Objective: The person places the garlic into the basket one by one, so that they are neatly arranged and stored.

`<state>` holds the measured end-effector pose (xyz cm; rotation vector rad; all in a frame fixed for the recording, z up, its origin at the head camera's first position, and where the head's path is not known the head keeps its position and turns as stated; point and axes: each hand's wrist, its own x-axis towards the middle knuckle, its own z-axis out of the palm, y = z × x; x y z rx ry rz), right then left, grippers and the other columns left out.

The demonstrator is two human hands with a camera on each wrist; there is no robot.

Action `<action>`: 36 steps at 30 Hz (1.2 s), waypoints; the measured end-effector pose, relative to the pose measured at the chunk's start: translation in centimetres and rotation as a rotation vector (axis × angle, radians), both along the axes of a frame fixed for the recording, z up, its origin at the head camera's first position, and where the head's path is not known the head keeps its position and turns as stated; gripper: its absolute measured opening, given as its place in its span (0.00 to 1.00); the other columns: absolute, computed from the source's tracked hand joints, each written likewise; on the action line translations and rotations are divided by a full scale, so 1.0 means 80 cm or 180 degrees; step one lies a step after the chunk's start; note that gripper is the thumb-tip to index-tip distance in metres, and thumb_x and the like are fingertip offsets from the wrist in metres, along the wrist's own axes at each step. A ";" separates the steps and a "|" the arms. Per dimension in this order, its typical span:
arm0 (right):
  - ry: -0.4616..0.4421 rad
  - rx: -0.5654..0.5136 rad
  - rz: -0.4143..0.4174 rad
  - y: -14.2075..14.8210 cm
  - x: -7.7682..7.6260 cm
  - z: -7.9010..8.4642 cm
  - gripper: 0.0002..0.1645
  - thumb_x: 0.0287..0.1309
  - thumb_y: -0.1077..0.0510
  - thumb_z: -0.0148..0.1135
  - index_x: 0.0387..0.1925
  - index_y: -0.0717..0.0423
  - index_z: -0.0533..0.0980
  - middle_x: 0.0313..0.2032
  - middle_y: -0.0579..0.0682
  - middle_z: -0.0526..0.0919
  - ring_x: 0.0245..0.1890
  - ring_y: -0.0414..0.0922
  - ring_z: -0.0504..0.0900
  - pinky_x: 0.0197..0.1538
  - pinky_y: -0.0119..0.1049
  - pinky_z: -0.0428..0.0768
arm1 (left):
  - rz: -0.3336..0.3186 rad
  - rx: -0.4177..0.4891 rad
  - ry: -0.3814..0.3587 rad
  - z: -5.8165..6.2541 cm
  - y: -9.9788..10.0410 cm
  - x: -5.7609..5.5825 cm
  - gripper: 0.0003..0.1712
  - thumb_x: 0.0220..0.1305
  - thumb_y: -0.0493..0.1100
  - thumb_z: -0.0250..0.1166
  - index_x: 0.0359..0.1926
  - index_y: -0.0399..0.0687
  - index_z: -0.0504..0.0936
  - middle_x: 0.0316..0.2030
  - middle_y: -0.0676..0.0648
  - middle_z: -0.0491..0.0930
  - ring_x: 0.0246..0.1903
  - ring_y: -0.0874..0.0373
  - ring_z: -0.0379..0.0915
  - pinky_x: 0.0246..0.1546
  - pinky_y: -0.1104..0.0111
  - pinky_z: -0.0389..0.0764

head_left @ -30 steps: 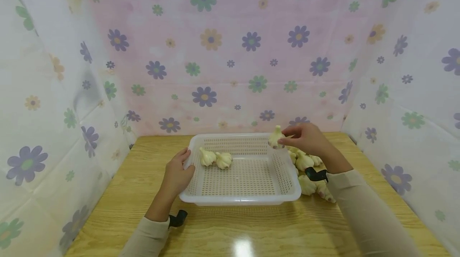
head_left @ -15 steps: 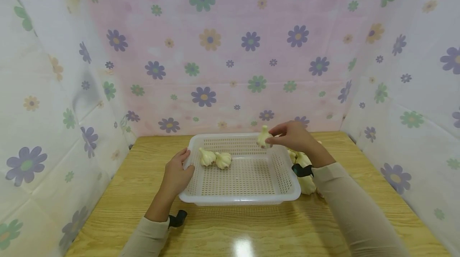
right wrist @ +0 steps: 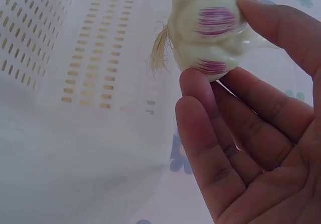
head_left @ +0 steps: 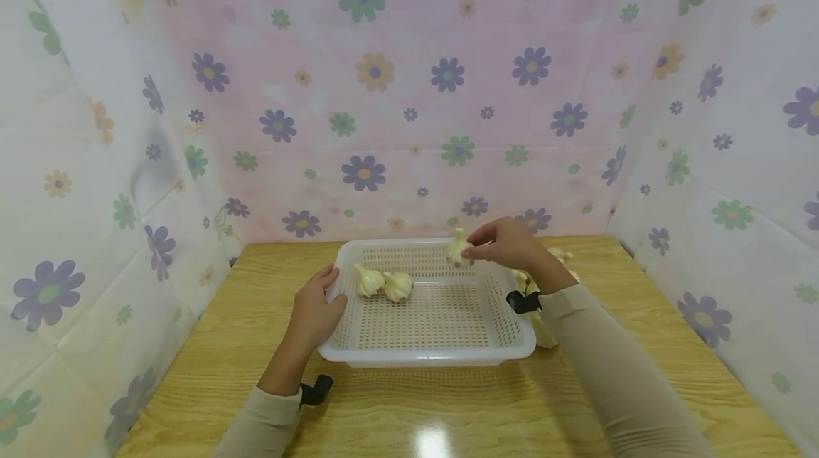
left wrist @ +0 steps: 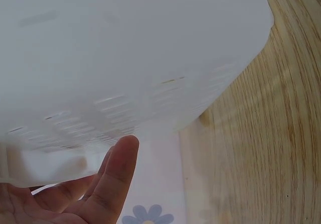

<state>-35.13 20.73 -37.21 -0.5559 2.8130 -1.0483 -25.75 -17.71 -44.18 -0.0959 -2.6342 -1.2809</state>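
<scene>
Head view: two garlic bulbs (head_left: 398,286) lie in basket (head_left: 427,356).
Right grip (head_left: 508,243) pinches third bulb (head_left: 457,250); left grip (head_left: 316,307) holds basket; other bulbs (head_left: 544,331) outside.

Soft light bounced brightly (a small, blown-out patch) off the wood-grain tabletop (head_left: 377,412); up close, the plastic basket (left wrist: 125,48) looked hazy.

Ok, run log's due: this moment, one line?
left grip: holds basket; right grip: pinches garlic bulb over basket; inside basket: two more bulbs
</scene>
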 end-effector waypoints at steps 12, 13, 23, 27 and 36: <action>-0.0226 0.0078 0.0103 -0.025 -0.008 -0.009 0.25 0.59 0.43 0.73 0.52 0.55 0.86 0.40 0.48 0.91 0.43 0.56 0.88 0.42 0.40 0.86 | -0.0015 -0.0015 0.0017 0.001 0.000 0.000 0.36 0.64 0.37 0.58 0.73 0.32 0.69 0.76 0.38 0.64 0.77 0.38 0.55 0.73 0.45 0.63; -0.0262 0.0083 0.0096 -0.028 -0.009 -0.010 0.25 0.59 0.43 0.74 0.51 0.54 0.86 0.39 0.48 0.91 0.43 0.57 0.88 0.42 0.40 0.86 | -0.0017 -0.0017 0.0017 0.001 0.000 0.000 0.36 0.64 0.37 0.58 0.73 0.32 0.69 0.76 0.38 0.64 0.77 0.38 0.55 0.73 0.45 0.63; -0.0427 0.0023 0.0175 -0.044 -0.020 -0.030 0.24 0.57 0.46 0.76 0.51 0.56 0.86 0.36 0.48 0.91 0.40 0.57 0.89 0.40 0.42 0.88 | -0.0024 -0.0002 0.0001 0.002 0.001 0.001 0.36 0.63 0.38 0.59 0.73 0.32 0.69 0.77 0.39 0.63 0.77 0.38 0.54 0.73 0.45 0.63; -0.0494 0.0007 0.0175 -0.048 -0.024 -0.038 0.24 0.57 0.47 0.76 0.51 0.56 0.87 0.38 0.48 0.91 0.41 0.56 0.90 0.42 0.42 0.88 | -0.0017 0.0003 0.0012 0.001 0.001 0.001 0.36 0.63 0.38 0.59 0.73 0.32 0.69 0.77 0.38 0.63 0.77 0.37 0.55 0.73 0.44 0.64; -0.0655 0.0011 0.0145 -0.058 -0.024 -0.044 0.23 0.57 0.49 0.77 0.50 0.58 0.86 0.35 0.49 0.90 0.40 0.56 0.90 0.41 0.40 0.88 | -0.0034 -0.0015 -0.0008 0.002 0.000 -0.001 0.36 0.64 0.38 0.60 0.73 0.33 0.68 0.77 0.39 0.63 0.77 0.38 0.55 0.72 0.45 0.64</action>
